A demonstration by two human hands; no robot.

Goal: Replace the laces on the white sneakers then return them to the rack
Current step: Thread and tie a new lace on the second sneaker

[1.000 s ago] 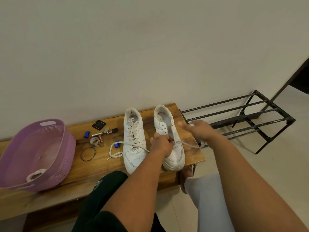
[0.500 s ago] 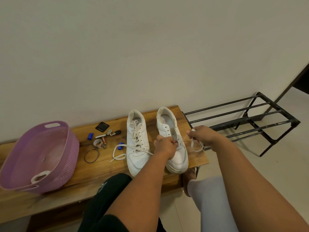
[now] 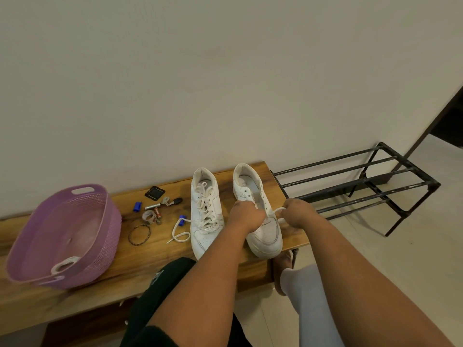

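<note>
Two white sneakers sit side by side on the wooden bench, toes toward us: the left sneaker laced, a loose lace end trailing off beside it, the right sneaker with its eyelets mostly bare. One lace loops across its front. The left hand is closed over the eyelets, the right hand pinches that lace. Half a second back the right hand was further out; now it's drawn in close. One purple basket at the left, one black rack on the floor, right.
</note>
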